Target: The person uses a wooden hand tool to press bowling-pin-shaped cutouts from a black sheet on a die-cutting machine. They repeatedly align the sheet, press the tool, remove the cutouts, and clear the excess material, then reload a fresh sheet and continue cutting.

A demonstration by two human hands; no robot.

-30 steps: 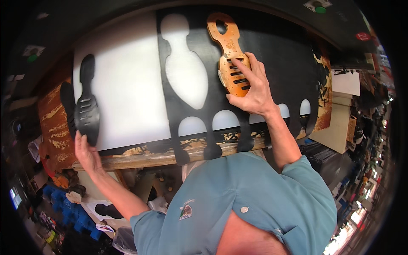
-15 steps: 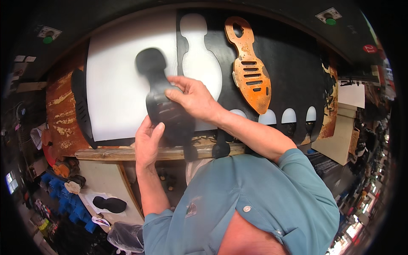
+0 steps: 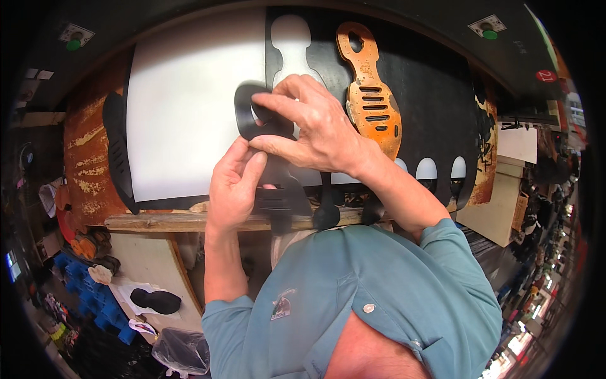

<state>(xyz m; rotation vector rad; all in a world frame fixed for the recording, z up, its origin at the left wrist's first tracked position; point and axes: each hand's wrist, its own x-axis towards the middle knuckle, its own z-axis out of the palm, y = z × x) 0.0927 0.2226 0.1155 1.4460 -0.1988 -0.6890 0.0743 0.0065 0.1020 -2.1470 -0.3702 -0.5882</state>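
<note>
Both hands are on one piece. Your left hand (image 3: 228, 192) pinches it between thumb and fingers; your right hand (image 3: 322, 129) holds its bent upper end, thumb and forefinger parted around the curve, the thumb close against the left fingertips.

Item held: one thin, black, flexible cut piece with slots (image 3: 287, 191), raised in front of you over the near part of the worktop. Its upper end curls over on itself and is blurred; its slotted lower part hangs beside your left wrist.

Behind it: one smooth white rectangular sheet (image 3: 183, 114), to your left; one black sheet (image 3: 439, 95), to your right. The black sheet has a long, waisted opening (image 3: 290, 38) showing white, partly hidden by your right hand, and small rounded white openings (image 3: 427, 168) along its near edge.

On the black sheet: one orange-brown, elongated plate (image 3: 369, 77), with a hole in its far end and slots across its wider part, just beyond your right forearm.

At the white sheet's left edge: one black slotted piece (image 3: 117, 151), lying lengthwise.

Nearest your body: one pale wooden rail (image 3: 164, 222). Lower left: one black waisted piece (image 3: 158, 302) on white paper; blue plastic crates (image 3: 95, 297).
</note>
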